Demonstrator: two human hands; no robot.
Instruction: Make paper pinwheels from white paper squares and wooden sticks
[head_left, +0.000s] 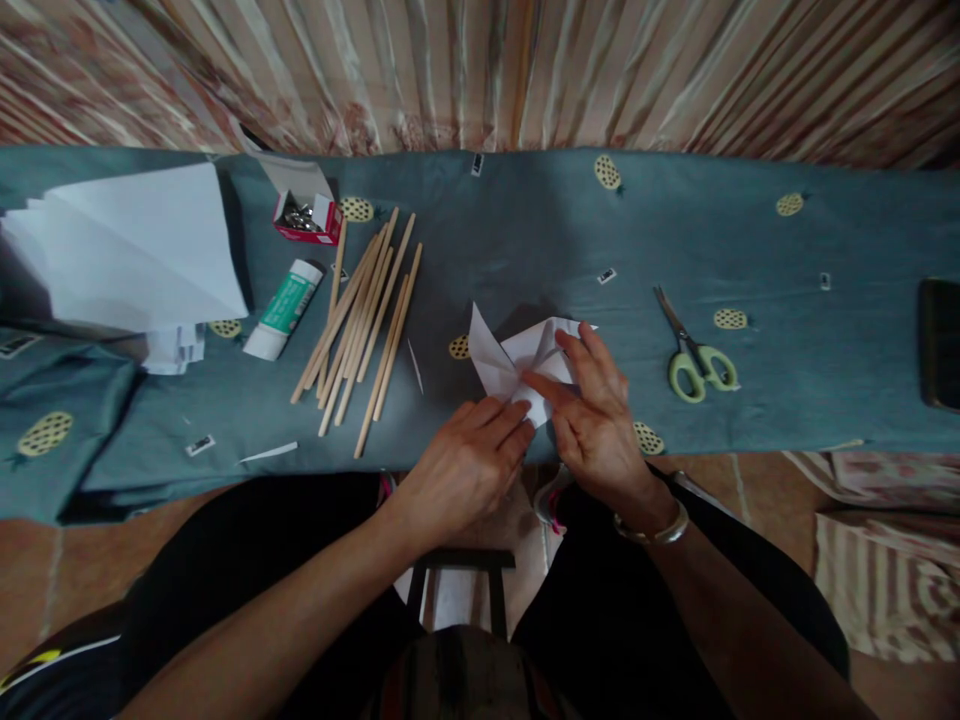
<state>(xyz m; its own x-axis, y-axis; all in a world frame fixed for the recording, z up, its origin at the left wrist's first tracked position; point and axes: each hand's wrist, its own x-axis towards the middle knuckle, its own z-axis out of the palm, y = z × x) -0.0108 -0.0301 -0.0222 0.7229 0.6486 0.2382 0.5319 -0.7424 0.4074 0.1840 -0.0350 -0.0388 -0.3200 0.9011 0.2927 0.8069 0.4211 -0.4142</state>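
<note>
A white paper pinwheel [491,362] with folded-in points is at the table's front edge, between my two hands. My left hand [469,460] grips its lower edge, with the fingers on top of the paper and the thumb hidden. My right hand [596,420] holds the right part. Its index finger presses near the centre, where the points come together, and its other fingers rest on the right-hand fold. Green-handled scissors [694,360] lie to the right of that hand, blades partly crossed and pointing away from me.
Several wooden sticks [360,330] lie in a loose pile left of the pinwheel. Beyond them are a glue stick [283,310], an open red box [307,218] of small metal pieces and white paper sheets [142,250]. A dark object [941,345] sits at the far right of the tablecloth [787,260].
</note>
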